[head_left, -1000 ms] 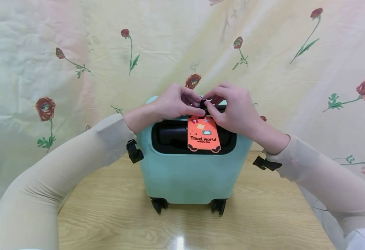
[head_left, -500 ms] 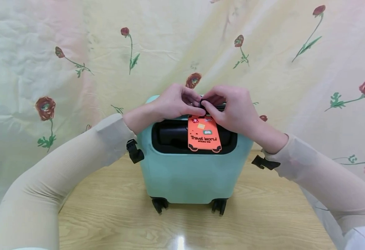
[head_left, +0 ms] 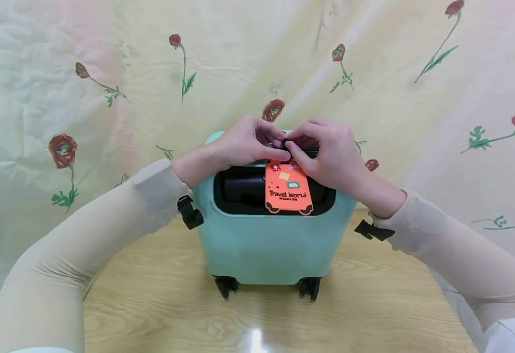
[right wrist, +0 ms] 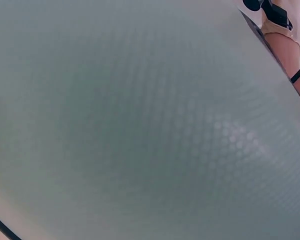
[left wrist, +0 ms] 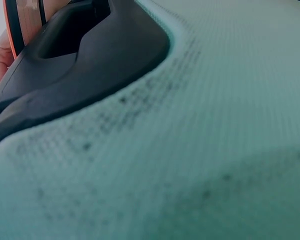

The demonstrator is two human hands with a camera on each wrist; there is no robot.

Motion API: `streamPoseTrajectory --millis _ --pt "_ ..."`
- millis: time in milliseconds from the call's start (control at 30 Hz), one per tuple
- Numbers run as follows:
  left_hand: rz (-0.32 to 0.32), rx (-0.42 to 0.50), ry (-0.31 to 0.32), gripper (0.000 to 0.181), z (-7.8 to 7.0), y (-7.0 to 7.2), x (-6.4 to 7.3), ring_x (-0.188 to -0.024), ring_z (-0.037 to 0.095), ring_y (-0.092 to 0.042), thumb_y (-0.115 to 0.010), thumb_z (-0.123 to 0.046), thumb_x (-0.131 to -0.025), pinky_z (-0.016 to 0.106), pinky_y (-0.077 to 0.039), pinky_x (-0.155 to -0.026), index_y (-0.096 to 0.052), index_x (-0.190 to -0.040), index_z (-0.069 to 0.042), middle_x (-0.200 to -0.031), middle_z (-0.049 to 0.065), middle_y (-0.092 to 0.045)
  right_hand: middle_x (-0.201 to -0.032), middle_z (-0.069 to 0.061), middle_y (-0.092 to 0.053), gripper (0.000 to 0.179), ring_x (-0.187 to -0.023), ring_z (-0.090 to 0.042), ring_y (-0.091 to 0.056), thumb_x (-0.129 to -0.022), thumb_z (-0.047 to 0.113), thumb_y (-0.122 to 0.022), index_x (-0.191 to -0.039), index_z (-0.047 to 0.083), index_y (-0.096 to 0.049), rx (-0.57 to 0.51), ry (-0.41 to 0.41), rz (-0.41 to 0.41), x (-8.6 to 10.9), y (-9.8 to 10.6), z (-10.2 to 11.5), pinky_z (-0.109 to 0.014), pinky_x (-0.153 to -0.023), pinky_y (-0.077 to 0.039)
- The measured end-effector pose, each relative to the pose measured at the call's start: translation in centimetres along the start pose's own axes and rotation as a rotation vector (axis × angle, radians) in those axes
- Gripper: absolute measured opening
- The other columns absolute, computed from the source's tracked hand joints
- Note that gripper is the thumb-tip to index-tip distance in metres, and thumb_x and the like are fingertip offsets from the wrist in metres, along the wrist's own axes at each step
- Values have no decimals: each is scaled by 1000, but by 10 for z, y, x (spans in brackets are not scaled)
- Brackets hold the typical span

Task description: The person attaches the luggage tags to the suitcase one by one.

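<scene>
A mint-green suitcase [head_left: 268,250] stands upright on its black wheels. From its top carry handle hangs an orange luggage tag [head_left: 288,189] printed "Travel World", in front of the black recess. My left hand [head_left: 245,144] pinches the tag's black strap [head_left: 285,144] between thumb and fingers from the left. On the other side my right hand [head_left: 331,149] pinches the same strap, thumb tip and forefinger meeting at it. Fingers hide most of the strap and part of the handle. In the left wrist view the tag's edge [left wrist: 12,30] shows beside the black recess [left wrist: 110,55].
Under the suitcase is a wood-grain tabletop [head_left: 160,304]. Behind it hangs a flower-printed cloth [head_left: 222,63]. Black buckles [head_left: 190,213] hang from straps at both wrists. The suitcase shell [right wrist: 140,125] fills most of the right wrist view.
My right thumb has shifted slightly left over the strap. My left hand keeps its pinch. The suitcase and tag appear slightly higher in the head view, as does the backdrop.
</scene>
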State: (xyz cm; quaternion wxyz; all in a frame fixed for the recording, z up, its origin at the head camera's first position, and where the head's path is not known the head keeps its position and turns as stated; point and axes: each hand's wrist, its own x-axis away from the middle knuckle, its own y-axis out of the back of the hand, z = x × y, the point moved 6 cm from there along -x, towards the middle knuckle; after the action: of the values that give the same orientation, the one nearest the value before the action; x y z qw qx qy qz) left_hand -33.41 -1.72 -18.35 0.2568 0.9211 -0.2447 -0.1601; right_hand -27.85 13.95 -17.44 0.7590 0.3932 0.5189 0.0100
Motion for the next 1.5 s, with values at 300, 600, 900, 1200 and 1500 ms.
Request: streamPoseTrajectory --millis 300,600,900,1200,1500 --pt "-9 -20 -8 31 -3 3 3 -98 17 -70 -89 -17 -89 24 -58 -83 -80 -117 -8 -106 7 -77 -99 -13 -76 13 -83 -23 -77 -93 7 -79 -104 0 -76 -6 3 19 -2 -2 2 -42 -82 -65" --pt "-1 -25 -19 31 -2 -1 0 -97 17 -70 -89 -17 -88 25 -58 -82 -80 -117 -8 -105 6 -77 -99 -16 -73 14 -85 -27 -72 -97 8 -75 -107 -2 -74 27 -63 93 -1 -5 -3 -44 -79 -61" --pt "10 -19 -22 32 -2 -2 0 -97 18 -70 -88 -17 -89 25 -57 -80 -80 -119 -8 -104 6 -77 -90 -15 -74 9 -80 -27 -75 -92 7 -81 -97 0 -80 35 32 7 3 0 1 -41 -73 -61" --pt "3 -8 -7 34 -3 0 2 -99 18 -69 -88 -16 -89 24 -57 -82 -79 -121 -9 -107 7 -77 -95 -14 -77 13 -82 -25 -77 -93 8 -81 -101 -1 -76 26 33 -6 1 0 1 -42 -78 -64" --pt "-3 8 32 34 1 -1 0 -101 18 -69 -88 -18 -89 24 -56 -81 -80 -121 -10 -108 6 -77 -97 -16 -76 13 -83 -28 -75 -96 8 -76 -104 -2 -75 50 -23 49 0 -3 0 -44 -79 -63"
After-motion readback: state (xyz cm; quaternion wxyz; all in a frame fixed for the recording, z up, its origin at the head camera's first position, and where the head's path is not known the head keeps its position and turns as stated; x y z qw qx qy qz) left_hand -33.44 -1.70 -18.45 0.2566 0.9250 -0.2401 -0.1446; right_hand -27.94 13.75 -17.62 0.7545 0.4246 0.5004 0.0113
